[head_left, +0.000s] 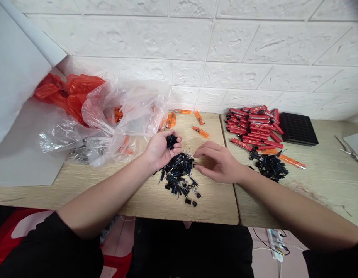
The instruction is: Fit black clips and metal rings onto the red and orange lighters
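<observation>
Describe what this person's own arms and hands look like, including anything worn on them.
The left hand and right hand are bare, with no gloves, and I see no rings. The left forearm and right forearm are uncovered, with no watch or bracelet visible. The left sleeve and right sleeve are black, with no visible markings.

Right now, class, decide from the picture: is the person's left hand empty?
No, the left hand has small black parts showing within its curled grip.
</observation>
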Motion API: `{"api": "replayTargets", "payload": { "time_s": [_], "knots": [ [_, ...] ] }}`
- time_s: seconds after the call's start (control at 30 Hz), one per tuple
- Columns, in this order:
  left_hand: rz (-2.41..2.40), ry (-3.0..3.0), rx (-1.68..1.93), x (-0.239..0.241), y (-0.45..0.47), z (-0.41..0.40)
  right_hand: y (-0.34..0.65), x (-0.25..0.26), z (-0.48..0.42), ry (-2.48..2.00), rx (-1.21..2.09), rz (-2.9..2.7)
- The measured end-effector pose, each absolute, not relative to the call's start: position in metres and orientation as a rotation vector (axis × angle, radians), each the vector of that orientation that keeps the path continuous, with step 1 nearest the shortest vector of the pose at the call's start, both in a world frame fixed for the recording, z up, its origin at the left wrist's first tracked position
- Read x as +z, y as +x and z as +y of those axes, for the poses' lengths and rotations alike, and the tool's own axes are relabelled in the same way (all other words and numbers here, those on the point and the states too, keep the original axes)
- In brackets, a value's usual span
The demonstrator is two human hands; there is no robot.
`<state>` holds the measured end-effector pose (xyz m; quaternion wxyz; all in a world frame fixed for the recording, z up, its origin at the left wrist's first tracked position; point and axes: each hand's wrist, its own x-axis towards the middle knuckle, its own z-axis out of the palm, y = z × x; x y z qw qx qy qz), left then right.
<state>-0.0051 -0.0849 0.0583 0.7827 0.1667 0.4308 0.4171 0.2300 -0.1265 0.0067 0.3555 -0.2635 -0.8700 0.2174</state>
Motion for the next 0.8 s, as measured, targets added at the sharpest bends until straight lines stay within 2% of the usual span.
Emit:
{"api": "replayTargets", "payload": {
  "time_s": [0.8],
  "knots": [
    [0.966, 0.394, 0.901, 0.0553, -0.0008, -0.0887, 0.2279, 0.0014, -0.1223, -0.651, 0.587, -2.344]
  ]
}}
